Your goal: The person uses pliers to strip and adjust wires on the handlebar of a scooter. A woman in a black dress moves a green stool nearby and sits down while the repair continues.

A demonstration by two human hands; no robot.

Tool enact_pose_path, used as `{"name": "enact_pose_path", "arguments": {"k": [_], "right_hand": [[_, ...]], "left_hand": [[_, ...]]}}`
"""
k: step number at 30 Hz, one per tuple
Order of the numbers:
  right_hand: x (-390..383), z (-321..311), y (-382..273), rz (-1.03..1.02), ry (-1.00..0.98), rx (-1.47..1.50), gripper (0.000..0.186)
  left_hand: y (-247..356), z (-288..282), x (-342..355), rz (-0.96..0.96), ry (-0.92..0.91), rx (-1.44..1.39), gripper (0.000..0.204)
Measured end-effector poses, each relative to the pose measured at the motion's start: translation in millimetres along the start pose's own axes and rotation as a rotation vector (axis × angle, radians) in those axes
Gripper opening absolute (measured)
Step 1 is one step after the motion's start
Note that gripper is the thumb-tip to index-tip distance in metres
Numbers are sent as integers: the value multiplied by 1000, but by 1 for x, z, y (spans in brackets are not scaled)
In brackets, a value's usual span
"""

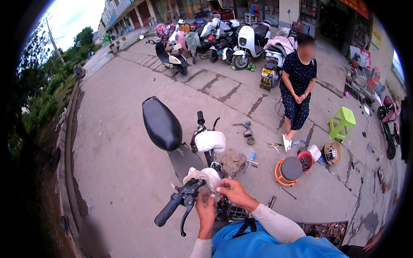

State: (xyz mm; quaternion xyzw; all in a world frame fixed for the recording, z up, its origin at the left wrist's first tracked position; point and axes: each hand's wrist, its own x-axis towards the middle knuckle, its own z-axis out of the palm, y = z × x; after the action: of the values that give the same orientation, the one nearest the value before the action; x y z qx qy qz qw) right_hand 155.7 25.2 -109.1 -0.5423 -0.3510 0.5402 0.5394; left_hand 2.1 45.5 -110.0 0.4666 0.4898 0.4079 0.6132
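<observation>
Both my hands work at the handlebar of a small electric bike. My left hand (205, 206) pinches a small part beside the black brake lever (186, 215) and left grip (167, 210). My right hand (231, 191) is closed on the handlebar centre, touching a white cloth wrap (206, 175). The bike's black seat (161, 124) is tipped up further ahead, next to another white-wrapped part (210, 140). What my left fingers hold is too small to make out.
A person in a dark dotted dress (298, 86) stands ahead on the right. On the concrete lie a power drill (246, 127), hand tools (273, 145), an orange stool (289, 170), a red bowl (305, 160) and a green stool (343, 122). Parked scooters (223, 38) line the back.
</observation>
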Motion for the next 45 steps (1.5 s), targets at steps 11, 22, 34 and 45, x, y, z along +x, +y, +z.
{"name": "enact_pose_path", "arguments": {"k": [11, 22, 34, 45], "right_hand": [[2, -5, 2, 67, -62, 100, 15], [-3, -5, -15, 60, -52, 13, 16], [-12, 15, -44, -381, 149, -661, 21], [1, 5, -30, -348, 103, -608, 18]], "left_hand": [[2, -5, 11, -147, -79, -192, 23], [8, 0, 15, -154, -80, -178, 19], [-19, 0, 27, -17, -43, -88, 11], [0, -7, 21, -152, -114, -29, 13]]}}
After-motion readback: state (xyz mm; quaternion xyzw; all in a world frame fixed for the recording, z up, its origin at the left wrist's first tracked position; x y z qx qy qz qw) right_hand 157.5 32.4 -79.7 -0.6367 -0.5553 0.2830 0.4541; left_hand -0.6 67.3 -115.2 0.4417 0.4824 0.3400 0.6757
